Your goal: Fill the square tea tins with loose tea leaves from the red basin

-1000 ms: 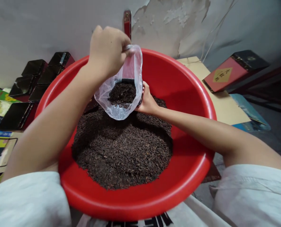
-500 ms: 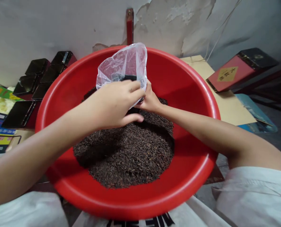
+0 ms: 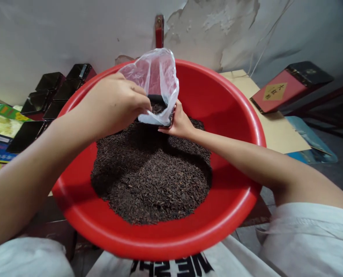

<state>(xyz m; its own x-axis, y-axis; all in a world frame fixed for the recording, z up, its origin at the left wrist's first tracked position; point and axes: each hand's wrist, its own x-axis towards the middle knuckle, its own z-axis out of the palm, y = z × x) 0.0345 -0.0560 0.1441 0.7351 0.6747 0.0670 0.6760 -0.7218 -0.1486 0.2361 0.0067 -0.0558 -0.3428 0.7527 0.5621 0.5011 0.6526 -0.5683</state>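
Thumb and fingers of my left hand (image 3: pixel 116 102) pinch the near-left edge of a clear plastic bag (image 3: pixel 161 71). This bag lines a dark tea tin (image 3: pixel 170 122) and its mouth stands up and spreads above the rim. Wrapped around the tin's right side is my right hand (image 3: pixel 180 121), holding it over the basin. Dark loose leaves, looking like tea, show inside the bag. Below lies a broad heap of the same dark tea leaves (image 3: pixel 160 184) in a large red plastic basin (image 3: pixel 232 200). My left hand hides part of the tin.
Several dark open tins (image 3: pixel 49 81) stand left of the basin, beside a green box (image 3: pixel 8 112). On the right, a red tin with a yellow label (image 3: pixel 275 91) rests on cardboard (image 3: pixel 287 134). A peeling wall (image 3: pixel 208 27) rises behind, with a narrow red object (image 3: pixel 159 32) against it.
My left hand has moved left from the bag's front to its left edge, pulling the mouth wider. Leaves inside the tin now show. My right hand keeps its hold.
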